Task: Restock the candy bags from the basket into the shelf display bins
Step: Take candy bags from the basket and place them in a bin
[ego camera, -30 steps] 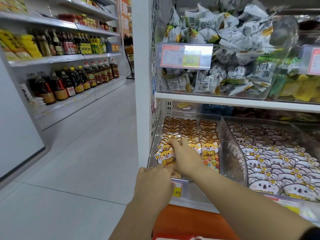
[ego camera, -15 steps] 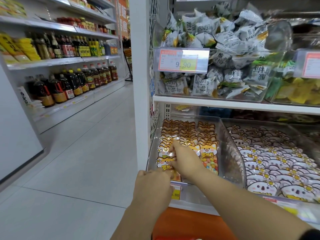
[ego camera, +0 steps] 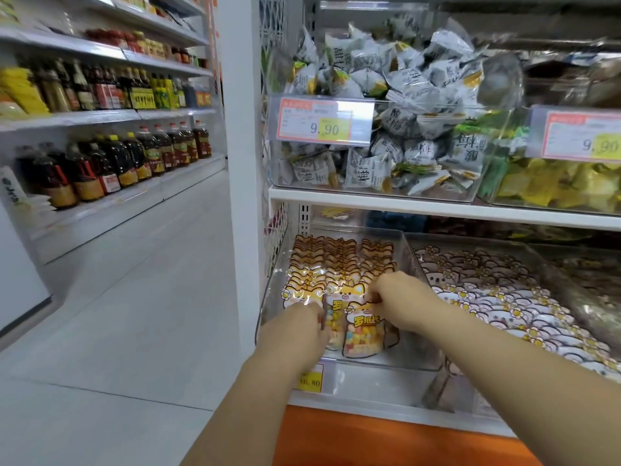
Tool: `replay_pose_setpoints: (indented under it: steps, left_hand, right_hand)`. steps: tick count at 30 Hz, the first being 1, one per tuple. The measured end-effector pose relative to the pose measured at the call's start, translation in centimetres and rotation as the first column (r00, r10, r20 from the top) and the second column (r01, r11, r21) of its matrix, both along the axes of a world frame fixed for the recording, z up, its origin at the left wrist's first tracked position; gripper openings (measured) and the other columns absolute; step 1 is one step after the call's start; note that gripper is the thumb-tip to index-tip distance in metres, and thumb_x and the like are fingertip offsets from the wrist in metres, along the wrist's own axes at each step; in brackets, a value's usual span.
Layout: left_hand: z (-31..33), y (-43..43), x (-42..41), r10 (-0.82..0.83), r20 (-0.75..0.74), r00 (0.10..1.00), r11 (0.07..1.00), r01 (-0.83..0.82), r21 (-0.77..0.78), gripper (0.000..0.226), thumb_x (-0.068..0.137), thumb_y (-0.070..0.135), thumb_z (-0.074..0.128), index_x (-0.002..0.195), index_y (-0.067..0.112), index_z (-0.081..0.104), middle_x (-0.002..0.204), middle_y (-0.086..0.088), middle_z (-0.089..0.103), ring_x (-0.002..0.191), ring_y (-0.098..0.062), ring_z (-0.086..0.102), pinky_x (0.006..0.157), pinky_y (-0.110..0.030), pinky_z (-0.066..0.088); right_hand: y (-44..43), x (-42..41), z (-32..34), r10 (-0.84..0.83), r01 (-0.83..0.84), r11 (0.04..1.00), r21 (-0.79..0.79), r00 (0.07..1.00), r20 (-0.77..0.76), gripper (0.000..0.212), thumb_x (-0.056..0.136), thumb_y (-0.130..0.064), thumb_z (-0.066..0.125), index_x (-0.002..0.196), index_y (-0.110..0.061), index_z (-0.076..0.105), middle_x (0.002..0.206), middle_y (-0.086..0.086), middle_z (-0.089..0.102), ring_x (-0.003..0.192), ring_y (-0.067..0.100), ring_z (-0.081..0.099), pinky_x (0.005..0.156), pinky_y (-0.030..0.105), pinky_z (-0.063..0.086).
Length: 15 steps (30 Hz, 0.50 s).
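We stand in a shop aisle with a pale tiled floor [ego camera: 134, 314]. Dark bottles [ego camera: 134, 159] line the shelves along its far side. In front of us a white shelf [ego camera: 437, 208] carries heaped grey-white packets [ego camera: 403, 79] in a clear box. An orange panel [ego camera: 369, 438] runs along the base of the unit.

On the lower level a clear display bin [ego camera: 396, 363] sits at the shelf's left end, and a yellow price tag [ego camera: 311, 378] hangs under its front left corner. The bin holds three rows of fox-faced candy bags [ego camera: 339, 260], running from front wall to back wall. To the right, another bin holds white cartoon bags [ego camera: 504, 297] packed the same way.

The front candy bag [ego camera: 363, 331] stands at the bin's front wall. Its printed face points out toward the aisle. Its long axis runs from bottom seam to eared top, leaning back against the bags behind.

Our right hand [ego camera: 400, 301] pinches that bag's top edge with curled fingers. Our left hand [ego camera: 302, 327] touches the bags at the bin's front left corner. Its fingers are hidden behind its back, so we cannot tell whether it grips anything.
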<state>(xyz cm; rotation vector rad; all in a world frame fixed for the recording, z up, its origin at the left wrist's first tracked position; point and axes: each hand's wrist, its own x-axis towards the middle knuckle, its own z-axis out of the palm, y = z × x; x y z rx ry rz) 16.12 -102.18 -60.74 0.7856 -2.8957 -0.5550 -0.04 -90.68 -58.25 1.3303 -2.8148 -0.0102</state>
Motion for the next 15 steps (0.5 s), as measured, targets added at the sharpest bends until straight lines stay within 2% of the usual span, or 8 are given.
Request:
replay_pose_setpoints:
  steps: [3, 6, 8, 10, 12, 13, 15]
  left_hand:
    - [-1.0, -0.7, -1.9, 0.017, 0.11, 0.994, 0.999, -0.021, 0.036, 0.015, 0.095, 0.031, 0.056, 0.093, 0.018, 0.062, 0.098, -0.004, 0.065, 0.093, -0.025, 0.063, 0.073, -0.03, 0.048]
    - [-2.1, -1.2, -2.6, 0.022, 0.231, 0.973, 0.991, -0.052, 0.125, 0.028, 0.096, 0.031, 0.052, 0.072, 0.017, 0.051, 0.081, -0.002, 0.056, 0.088, -0.025, 0.058, 0.07, -0.029, 0.041]
    - [-2.3, -1.4, -2.7, 0.004, 0.277, 0.961, 0.987, -0.048, 0.153, 0.03, 0.097, 0.037, 0.048, 0.072, 0.019, 0.051, 0.085, -0.004, 0.056, 0.09, -0.025, 0.057, 0.071, -0.03, 0.04]
    - [-2.2, -1.5, -2.7, 0.006, 0.296, 0.955, 0.985, -0.056, 0.162, 0.029, 0.097, 0.037, 0.045, 0.08, 0.017, 0.056, 0.094, -0.009, 0.06, 0.099, -0.028, 0.06, 0.074, -0.032, 0.042]
    - [-2.2, -1.6, -2.5, -0.003, 0.308, 0.952, 0.983, -0.053, 0.174, 0.026, 0.096, 0.036, 0.045, 0.079, 0.017, 0.053, 0.096, -0.012, 0.06, 0.097, -0.029, 0.059, 0.074, -0.033, 0.042]
    - [-2.3, -1.6, -2.5, -0.007, 0.316, 0.949, 0.984, -0.049, 0.169, 0.026, 0.095, 0.037, 0.044, 0.08, 0.017, 0.052, 0.097, -0.012, 0.06, 0.094, -0.028, 0.057, 0.074, -0.034, 0.041]
    - [-2.7, -1.8, -2.7, -0.031, 0.326, 0.945, 0.988, -0.019, 0.151, 0.028, 0.093, 0.042, 0.042, 0.084, 0.018, 0.054, 0.106, -0.013, 0.063, 0.091, -0.027, 0.054, 0.073, -0.034, 0.041]
  right_hand:
    - [0.4, 0.4, 1.0, -0.057, 0.087, 0.988, 0.127, 0.973, -0.223, 0.026, 0.094, -0.013, 0.056, 0.116, -0.02, 0.065, 0.119, 0.008, 0.066, 0.106, 0.031, 0.066, 0.078, 0.037, 0.05]
    - [0.2, 0.6, 1.4, -0.061, 0.123, 0.971, 0.204, 0.957, -0.283, 0.033, 0.093, -0.002, 0.052, 0.123, -0.013, 0.063, 0.124, 0.01, 0.065, 0.112, 0.032, 0.064, 0.084, 0.039, 0.051]
    - [0.0, 0.9, 1.3, -0.06, 0.122, 0.972, 0.202, 0.955, -0.291, 0.037, 0.094, 0.0, 0.05, 0.128, -0.012, 0.059, 0.13, 0.01, 0.06, 0.115, 0.032, 0.063, 0.088, 0.038, 0.05]
    - [-0.2, 1.2, 1.2, -0.062, 0.102, 0.986, 0.129, 0.957, -0.282, 0.046, 0.092, -0.002, 0.054, 0.136, -0.013, 0.046, 0.137, 0.01, 0.049, 0.114, 0.033, 0.061, 0.086, 0.039, 0.049]
    - [-0.4, 1.2, 0.3, -0.015, 0.029, 0.998, 0.05, 0.965, -0.26, 0.053, 0.085, -0.004, 0.063, 0.132, -0.016, 0.043, 0.132, 0.008, 0.046, 0.105, 0.034, 0.063, 0.075, 0.039, 0.048]
    - [-0.5, 1.2, -0.4, 0.059, -0.049, 0.997, 0.056, 0.976, -0.211, 0.048, 0.082, -0.007, 0.066, 0.125, -0.019, 0.048, 0.126, 0.006, 0.051, 0.102, 0.032, 0.064, 0.072, 0.038, 0.048]
    - [-0.7, 1.2, -2.5, 0.22, -0.219, 0.969, 0.111, 0.976, 0.009, 0.033, 0.081, -0.011, 0.065, 0.11, -0.027, 0.059, 0.111, 0.001, 0.062, 0.101, 0.028, 0.063, 0.076, 0.034, 0.049]
